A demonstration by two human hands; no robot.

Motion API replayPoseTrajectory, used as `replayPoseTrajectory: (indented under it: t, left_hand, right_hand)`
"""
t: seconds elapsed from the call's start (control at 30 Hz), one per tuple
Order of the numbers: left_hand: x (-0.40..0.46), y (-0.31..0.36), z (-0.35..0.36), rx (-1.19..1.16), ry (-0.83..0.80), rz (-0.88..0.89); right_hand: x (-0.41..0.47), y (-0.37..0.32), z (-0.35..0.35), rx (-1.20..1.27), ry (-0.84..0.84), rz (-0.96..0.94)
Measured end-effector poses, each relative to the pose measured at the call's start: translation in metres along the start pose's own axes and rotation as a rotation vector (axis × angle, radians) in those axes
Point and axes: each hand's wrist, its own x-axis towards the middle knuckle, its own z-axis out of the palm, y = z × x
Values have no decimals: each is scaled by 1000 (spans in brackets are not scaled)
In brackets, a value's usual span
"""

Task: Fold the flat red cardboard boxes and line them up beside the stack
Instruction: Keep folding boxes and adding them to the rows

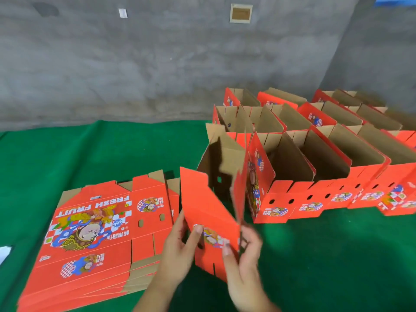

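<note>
Hands, L (pixel 177 251) & R (pixel 244 255), grip 1 half-folded box (pixel 211 212), 1 flat stack (pixel 94 239)

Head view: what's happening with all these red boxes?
A person is folding one red box open, left hand and right hand both gripping its near lower edge. The stack of flat boxes lies to the left on the green cloth; rows of folded boxes stand to the right.
</note>
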Motion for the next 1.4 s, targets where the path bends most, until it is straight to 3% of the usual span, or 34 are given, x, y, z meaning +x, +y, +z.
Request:
replayPoseTrajectory:
  t: [0.13, 0.23, 0.27, 0.33, 0.4, 0.47, 0.53, 0.6, 0.73, 0.83, 1.0, 1.17, 1.3, 1.4]
  left_hand:
    - [-19, -2, -4, -52, -233, -35]
    - [-31, 3, 1, -10, -363, 140]
    - [-34, 7, 3, 2, -369, 169]
    - [-40, 12, 4, 81, -219, 153]
    - [-43, 5, -1, 131, -42, 81]
    - [-44, 2, -10, 115, 31, 10]
    - [-44, 2, -19, 15, 72, -49]
    - [-43, 0, -28, -73, 111, -83]
    - [-40, 13, -44, -211, 104, -16]
    - [-39, 23, -59, -242, 174, 35]
    - [-43, 23, -80, -222, 253, 35]
    - [-43, 13, -76, -10, 355, -25]
    - [-38, 13, -44, 39, 263, 52]
    - [-33, 8, -35, 18, 291, 68]
  right_hand:
    - [-38, 15, 20, -131, -173, -10]
    - [-37, 23, 15, -93, -437, 217]
    - [-33, 24, 11, -74, -533, 275]
    - [-22, 25, -2, -68, -633, 218]
    - [-6, 23, -12, -57, -602, 69]
    - [24, 20, -18, -20, -402, 46]
    - [68, 20, -19, 35, -116, 181]
    - [117, 15, -20, 74, -7, 380]
    - [180, 14, -22, 235, -67, 638]
    - [196, 9, -26, 320, -159, 694]
    - [198, 9, -34, 373, -132, 668]
    - [182, 7, -58, 480, -74, 609]
    - [174, -13, -66, 607, -165, 618]
    - [162, -26, -77, 583, -232, 469]
